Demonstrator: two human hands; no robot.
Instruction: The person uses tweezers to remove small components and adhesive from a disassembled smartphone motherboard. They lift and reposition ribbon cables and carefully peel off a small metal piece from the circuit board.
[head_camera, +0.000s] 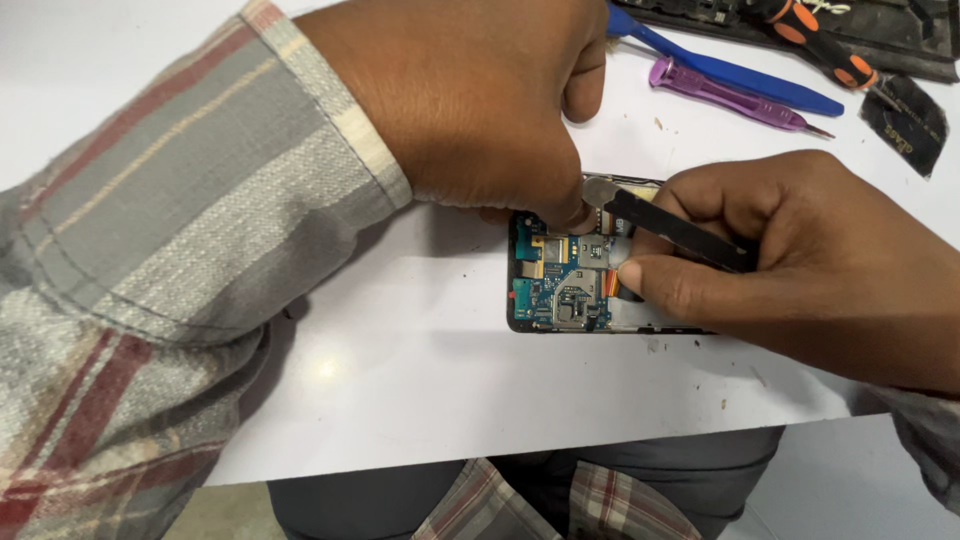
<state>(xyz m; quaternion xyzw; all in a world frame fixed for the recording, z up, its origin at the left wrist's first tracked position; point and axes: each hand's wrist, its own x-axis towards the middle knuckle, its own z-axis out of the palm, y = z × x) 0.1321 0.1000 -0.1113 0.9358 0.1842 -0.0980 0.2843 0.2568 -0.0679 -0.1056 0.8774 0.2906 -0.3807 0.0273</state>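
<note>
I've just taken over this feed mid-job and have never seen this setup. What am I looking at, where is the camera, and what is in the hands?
There is one view, from a camera on the person's head, looking down at their own bare hands over a white table. An opened phone lies there, its blue circuit board showing. The left hand presses fingertips on the phone's top edge. The right hand holds a flat dark pry tool with a rounded metal tip over the board. Farther back lie a blue pry tool, a purple tool and an orange-and-black screwdriver.

- blue plastic pry tool, lying beyond the grip
- purple pry stick, just beside it
- orange-and-black screwdriver, farther back right
- white table
</note>
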